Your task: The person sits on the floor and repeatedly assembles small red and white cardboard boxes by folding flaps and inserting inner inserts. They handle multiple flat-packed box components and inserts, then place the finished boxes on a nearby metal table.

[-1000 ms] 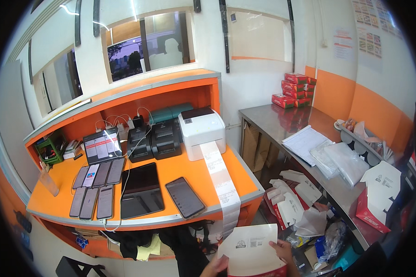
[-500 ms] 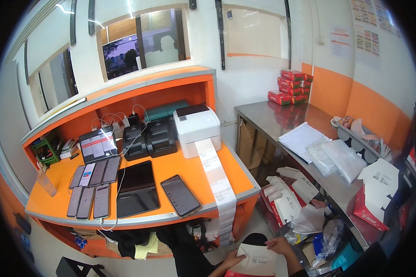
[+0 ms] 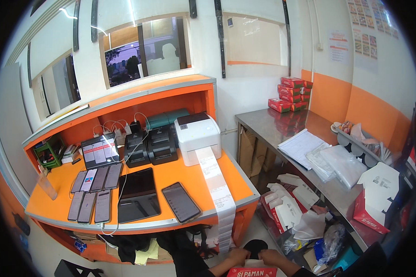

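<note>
Red-and-white carton [image 3: 245,271] is held at the very bottom edge of the view, low in front of the orange worktop [image 3: 171,180], and only its top strip is seen. The left hand [image 3: 238,256] is closed on the carton's upper left edge, and the right hand [image 3: 269,256] is closed on its upper right edge — the two hands sit close together, a dark shape between them. Just above the hands, a long strip of white printed paper [image 3: 218,194] is draped from the white label printer [image 3: 197,136] over the worktop's front edge. A tablet [image 3: 137,195] and a dark phone [image 3: 180,201] lie flat on the worktop, with a row of phones [image 3: 93,194] to their left. To the right, flat white cartons [image 3: 286,207] are stacked under a steel table [image 3: 282,127] — red boxes [image 3: 291,93] are piled at its far corner.
</note>
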Demonstrator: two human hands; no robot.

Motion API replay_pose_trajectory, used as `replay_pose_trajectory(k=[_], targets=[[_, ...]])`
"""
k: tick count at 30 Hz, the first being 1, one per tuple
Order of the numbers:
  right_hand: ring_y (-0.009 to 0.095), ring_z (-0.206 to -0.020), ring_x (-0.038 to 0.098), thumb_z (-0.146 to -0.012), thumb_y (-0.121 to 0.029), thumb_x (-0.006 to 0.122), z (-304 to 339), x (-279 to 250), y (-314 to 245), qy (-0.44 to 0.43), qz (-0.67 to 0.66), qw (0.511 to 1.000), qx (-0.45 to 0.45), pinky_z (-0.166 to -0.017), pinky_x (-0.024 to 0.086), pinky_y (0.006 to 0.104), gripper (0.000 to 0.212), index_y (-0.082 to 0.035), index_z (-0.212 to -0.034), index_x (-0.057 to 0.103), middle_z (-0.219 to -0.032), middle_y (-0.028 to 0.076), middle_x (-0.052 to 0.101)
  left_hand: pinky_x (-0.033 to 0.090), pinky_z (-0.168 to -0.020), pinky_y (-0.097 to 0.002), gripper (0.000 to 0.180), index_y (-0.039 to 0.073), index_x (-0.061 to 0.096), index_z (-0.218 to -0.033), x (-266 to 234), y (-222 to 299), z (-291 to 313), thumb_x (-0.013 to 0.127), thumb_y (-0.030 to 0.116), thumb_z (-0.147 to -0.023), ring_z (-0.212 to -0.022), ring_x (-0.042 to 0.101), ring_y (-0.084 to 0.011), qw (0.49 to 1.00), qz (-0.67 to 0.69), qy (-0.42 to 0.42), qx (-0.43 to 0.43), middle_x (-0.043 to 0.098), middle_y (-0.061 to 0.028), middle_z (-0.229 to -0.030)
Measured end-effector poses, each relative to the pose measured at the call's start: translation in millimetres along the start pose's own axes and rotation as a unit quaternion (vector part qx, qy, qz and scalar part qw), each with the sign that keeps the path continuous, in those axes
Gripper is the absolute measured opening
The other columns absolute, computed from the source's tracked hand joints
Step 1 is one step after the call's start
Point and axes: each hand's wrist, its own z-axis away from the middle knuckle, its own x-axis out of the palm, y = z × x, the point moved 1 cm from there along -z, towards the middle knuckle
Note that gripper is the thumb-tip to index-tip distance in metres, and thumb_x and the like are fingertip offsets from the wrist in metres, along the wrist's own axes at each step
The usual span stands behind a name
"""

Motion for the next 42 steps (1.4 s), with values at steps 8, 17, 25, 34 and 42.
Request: replay_pose_trajectory(k=[8, 17, 25, 34, 42], targets=[[0.023, -0.079, 0.066, -0.080, -0.026, 0.061, 34, -30, -3, -0.061, -0.054, 0.997, 0.009, -0.070, 0.052, 0.0336, 0.024, -0.012, -0.099, 0.066, -0.089, 0.006, 0.067, 0.051, -0.073, -0.0429, 0.033, 0.008, 0.063, -0.101, 65, -44, 13, 0.070, 0.016, -0.070, -0.083, 0.065, -0.0256, 0.994, 0.004, 0.044, 0.096, 0.066, -0.0107, -0.087], [0.031, -0.069, 0.066, -0.087, -0.029, 0.055, 75, -37, 29, 0.049, -0.089, 0.982, 0.156, -0.065, 0.051, 0.0398, 0.030, -0.001, -0.093, 0.065, -0.076, 0.014, 0.067, 0.050, -0.065, -0.0474, 0.029, 0.004, 0.059, -0.106, 3, -47, 56, 0.053, 0.024, -0.086, -0.069, 0.062, -0.0403, 0.965, 0.181, 0.151, -0.111, 0.063, -0.0215, -0.075], [0.035, -0.070, 0.064, -0.078, -0.011, 0.058, 84, -25, -23, 0.431, -0.179, 0.864, 0.188, -0.065, 0.051, 0.0423, 0.019, -0.002, -0.091, 0.068, -0.077, 0.020, 0.064, 0.049, -0.065, -0.0489, 0.026, 0.006, 0.060, -0.105, 18, -7, 87, 0.052, 0.017, -0.084, -0.072, 0.062, -0.0406, 0.909, 0.201, 0.333, -0.148, 0.063, -0.0232, -0.074], [0.026, -0.067, 0.068, -0.075, 0.000, 0.058, 89, -45, -60, 0.415, -0.305, 0.821, 0.246, -0.063, 0.053, 0.0357, 0.037, -0.004, -0.112, 0.059, -0.073, 0.017, 0.065, 0.049, -0.071, -0.0448, 0.035, 0.003, 0.061, -0.105, 44, 2, 91, 0.049, 0.029, -0.086, -0.081, 0.062, -0.0376, 0.904, 0.264, 0.289, -0.172, 0.063, -0.0238, -0.081], [0.025, -0.085, 0.066, -0.078, -0.013, 0.071, 107, -53, -66, 0.343, -0.320, 0.876, 0.108, -0.077, 0.053, 0.0349, 0.037, -0.004, -0.109, 0.054, -0.100, 0.013, 0.065, 0.048, -0.076, -0.0411, 0.045, 0.000, 0.062, -0.104, 42, -10, 78, 0.047, 0.039, -0.087, -0.089, 0.061, -0.0349, 0.926, 0.287, 0.191, -0.155, 0.063, -0.0244, -0.087]])
